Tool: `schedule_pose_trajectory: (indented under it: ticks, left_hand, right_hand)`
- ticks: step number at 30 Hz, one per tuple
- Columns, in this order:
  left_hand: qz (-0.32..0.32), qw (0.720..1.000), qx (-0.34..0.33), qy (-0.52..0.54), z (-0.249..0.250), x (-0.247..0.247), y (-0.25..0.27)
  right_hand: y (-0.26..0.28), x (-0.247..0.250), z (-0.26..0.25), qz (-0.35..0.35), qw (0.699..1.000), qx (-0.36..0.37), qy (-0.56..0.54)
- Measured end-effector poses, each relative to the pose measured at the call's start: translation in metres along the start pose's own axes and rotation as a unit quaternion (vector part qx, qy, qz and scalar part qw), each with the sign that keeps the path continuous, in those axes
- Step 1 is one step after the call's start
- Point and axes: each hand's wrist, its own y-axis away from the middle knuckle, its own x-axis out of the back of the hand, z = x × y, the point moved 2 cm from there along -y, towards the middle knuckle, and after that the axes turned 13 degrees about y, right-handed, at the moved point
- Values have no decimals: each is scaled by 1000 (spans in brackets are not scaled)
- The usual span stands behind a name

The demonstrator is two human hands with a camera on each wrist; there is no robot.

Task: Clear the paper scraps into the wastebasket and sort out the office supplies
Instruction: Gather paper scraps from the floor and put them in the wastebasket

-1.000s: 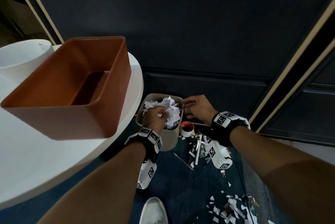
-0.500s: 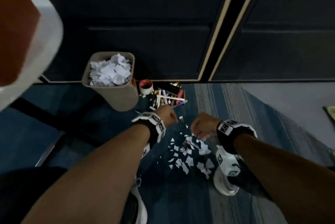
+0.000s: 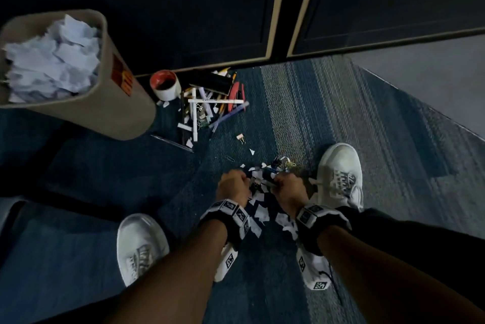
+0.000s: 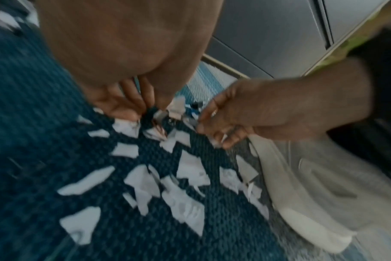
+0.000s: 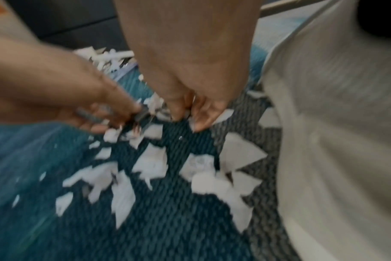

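Your left hand (image 3: 232,185) and right hand (image 3: 290,188) left the wastebasket (image 3: 126,111), now both pinching paper scraps (image 3: 262,212) on the carpet between your shoes. Next load started; supplies (image 3: 210,103) unsorted.

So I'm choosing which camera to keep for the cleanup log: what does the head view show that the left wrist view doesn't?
Only the head view shows the wastebasket full of paper, the tape roll and the pile of pens. Only the left wrist view shows the fingertips close up among the scraps. Both show the left hand, right hand, paper scraps and a white shoe.
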Motion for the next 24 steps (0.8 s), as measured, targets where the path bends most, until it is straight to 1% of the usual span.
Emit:
schedule_pose_trajectory:
  ticks: [2,4,7,9,12,13,15,18,21,23,24]
  left_hand:
    - [-1,1000,-22,2,-1,-10,-4]
    - [-3,999,-48,-6,0,-18,-2]
    - [4,998,-58,-31,5,-22,3]
    - [9,997,-63,-38,6,-22,6]
    - [7,995,-91,-41,6,-19,10]
    - [8,994,-100,-42,5,-17,10]
    - [10,994,-102,-30,1,-14,9]
    - [13,997,-61,35,-5,-9,3]
    - [32,993,-49,106,1,1,-7]
    - [40,987,-64,144,15,6,-15]
    - [33,985,-76,151,23,6,-20]
  right_hand:
    - [-2,-11,-2,46,999,10,-8]
    - [-1,-20,-1,84,996,35,-22]
    - [5,-24,7,132,989,58,-36]
    - [13,-13,10,178,982,39,-51]
    - [20,10,15,221,965,-58,-132]
    - [15,13,20,233,958,-77,-145]
    - [0,17,26,237,956,-95,-146]
    - [-18,19,25,212,959,-128,-135]
    - [-31,16,21,201,967,-116,-104]
    - [-37,14,21,190,974,-99,-71]
    - [-39,12,21,185,977,-95,-57]
